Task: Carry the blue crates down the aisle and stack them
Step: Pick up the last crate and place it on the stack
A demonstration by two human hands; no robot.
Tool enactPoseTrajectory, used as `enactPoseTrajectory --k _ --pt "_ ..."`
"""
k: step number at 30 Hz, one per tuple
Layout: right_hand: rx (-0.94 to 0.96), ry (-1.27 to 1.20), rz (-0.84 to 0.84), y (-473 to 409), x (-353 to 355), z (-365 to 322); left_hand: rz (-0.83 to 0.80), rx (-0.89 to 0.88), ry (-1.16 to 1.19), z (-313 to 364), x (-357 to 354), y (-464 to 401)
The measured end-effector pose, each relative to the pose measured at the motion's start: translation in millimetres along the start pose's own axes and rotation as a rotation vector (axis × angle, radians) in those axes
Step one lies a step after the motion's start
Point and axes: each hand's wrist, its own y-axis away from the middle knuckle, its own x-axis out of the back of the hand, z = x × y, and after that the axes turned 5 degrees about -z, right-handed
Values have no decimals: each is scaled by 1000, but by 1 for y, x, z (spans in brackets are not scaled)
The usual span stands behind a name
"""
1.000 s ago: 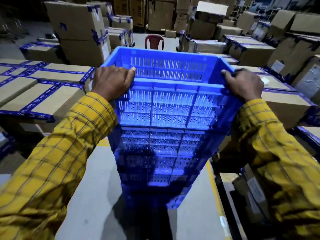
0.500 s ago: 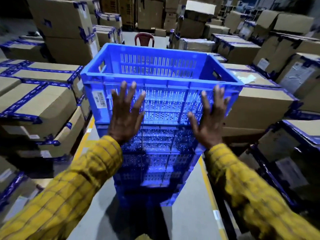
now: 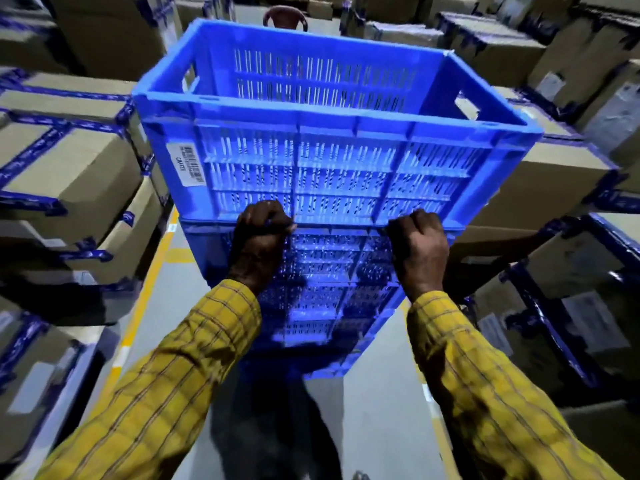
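The lower crate is apparently gripped at its rim by both hands' curled fingers; the stack should be kept level.

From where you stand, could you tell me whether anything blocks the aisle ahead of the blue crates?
The grey aisle floor beside the stack of blue slotted plastic crates looks open between the cardboard boxes. A dark red plastic chair stands further ahead, past the top crate. The floor directly behind the stack is hidden.

Fingers curled out of sight; red chair mostly hidden behind top crate.
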Motion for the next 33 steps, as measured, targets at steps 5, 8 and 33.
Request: enactPoseTrajectory --k 5,8,33 --pt "-21 30 -15 -1 -1 -9 48 12 -102 14 8 3" --pt "-17 41 -79 15 4 -5 -7 94 -90 24 10 13" --pt "-537 -557 -200 157 -134 100 164 664 383 -67 -67 171"
